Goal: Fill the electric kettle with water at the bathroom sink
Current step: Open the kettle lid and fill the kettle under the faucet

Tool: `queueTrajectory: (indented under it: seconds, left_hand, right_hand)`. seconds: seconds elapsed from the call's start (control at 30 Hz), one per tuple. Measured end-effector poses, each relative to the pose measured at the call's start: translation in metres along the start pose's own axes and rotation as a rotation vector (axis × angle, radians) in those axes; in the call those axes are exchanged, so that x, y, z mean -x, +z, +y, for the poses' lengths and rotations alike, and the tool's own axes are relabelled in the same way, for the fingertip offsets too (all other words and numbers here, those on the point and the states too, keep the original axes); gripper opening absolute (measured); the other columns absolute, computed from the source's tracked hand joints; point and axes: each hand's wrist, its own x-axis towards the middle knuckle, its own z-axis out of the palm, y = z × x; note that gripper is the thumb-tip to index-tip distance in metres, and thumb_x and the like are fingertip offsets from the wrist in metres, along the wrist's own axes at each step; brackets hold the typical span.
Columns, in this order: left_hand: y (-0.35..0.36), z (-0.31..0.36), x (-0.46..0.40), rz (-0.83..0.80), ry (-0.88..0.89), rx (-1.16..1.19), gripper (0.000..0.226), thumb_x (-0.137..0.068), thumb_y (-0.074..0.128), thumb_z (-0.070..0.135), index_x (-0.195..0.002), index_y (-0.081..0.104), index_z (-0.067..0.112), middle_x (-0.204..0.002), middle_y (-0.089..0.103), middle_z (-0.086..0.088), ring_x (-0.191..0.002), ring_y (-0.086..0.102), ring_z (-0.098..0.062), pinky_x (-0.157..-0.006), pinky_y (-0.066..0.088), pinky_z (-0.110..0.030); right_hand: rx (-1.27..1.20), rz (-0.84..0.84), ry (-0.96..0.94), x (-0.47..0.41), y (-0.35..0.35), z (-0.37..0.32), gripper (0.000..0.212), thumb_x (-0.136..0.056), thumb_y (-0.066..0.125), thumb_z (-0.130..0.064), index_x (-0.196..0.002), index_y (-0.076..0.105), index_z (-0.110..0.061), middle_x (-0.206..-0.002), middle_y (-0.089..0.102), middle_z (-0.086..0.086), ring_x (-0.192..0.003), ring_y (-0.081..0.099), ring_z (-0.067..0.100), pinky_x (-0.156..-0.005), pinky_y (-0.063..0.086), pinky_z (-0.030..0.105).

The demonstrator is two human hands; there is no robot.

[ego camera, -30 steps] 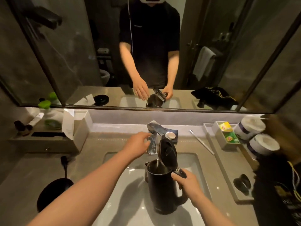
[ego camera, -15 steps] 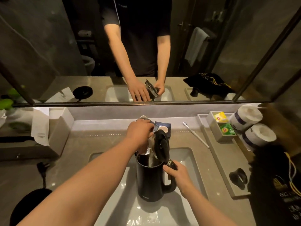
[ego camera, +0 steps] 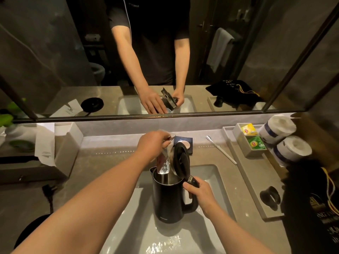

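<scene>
Black kettle [ego camera: 167, 200] handle in right hand [ego camera: 202, 194]; left hand [ego camera: 153, 144] hides tap [ego camera: 164, 163] lever

Both bare forearms reach forward from the bottom edge, the left one long and angled up from the lower left, the right one shorter and coming in from the lower right. The left hand [ego camera: 153, 144] is knuckles-up, fingers curled down over the faucet [ego camera: 164, 161] lever. The right hand [ego camera: 200, 194] sits nearer the body and to the right of the faucet, wrist bent slightly, fingers wrapped tight around the handle of the kettle [ego camera: 168, 197], thumb on top.
</scene>
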Motion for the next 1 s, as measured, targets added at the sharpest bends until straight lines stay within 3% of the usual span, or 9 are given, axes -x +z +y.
queueTrajectory:
  seconds: [0.13, 0.4, 1.0]
  left_hand:
    - [0.0, -0.011, 0.007, -0.052, -0.045, 0.082, 0.026, -0.088, 0.059, 0.026, -0.113, 0.062, 0.029, -0.11, 0.067, 0.003, -0.094, 0.059, -0.019, -0.07, 0.045, -0.031]
    - [0.002, -0.017, 0.019, -0.068, -0.034, 0.164, 0.032, -0.082, 0.056, 0.015, -0.109, 0.061, 0.03, -0.11, 0.065, 0.002, -0.095, 0.058, -0.022, -0.077, 0.05, -0.038]
    - [0.004, -0.019, 0.023, -0.092, -0.028, 0.23, 0.045, -0.079, 0.058, 0.006, -0.119, 0.057, 0.027, -0.122, 0.06, -0.002, -0.106, 0.055, -0.022, -0.079, 0.04, -0.028]
  right_hand:
    - [0.011, 0.004, 0.004, -0.001, 0.001, 0.002, 0.017, -0.084, 0.075, -0.02, -0.093, 0.072, -0.006, -0.064, 0.063, -0.002, -0.064, 0.056, 0.018, -0.065, 0.049, 0.034]
    - [0.019, 0.007, 0.01, -0.003, 0.001, 0.007, 0.019, -0.085, 0.074, -0.02, -0.095, 0.071, -0.005, -0.072, 0.064, 0.005, -0.065, 0.057, 0.02, -0.065, 0.051, 0.033]
    - [0.023, 0.014, 0.019, -0.008, 0.003, 0.013, 0.015, -0.085, 0.074, -0.025, -0.094, 0.072, -0.014, -0.074, 0.068, -0.001, -0.069, 0.06, 0.018, -0.064, 0.053, 0.028]
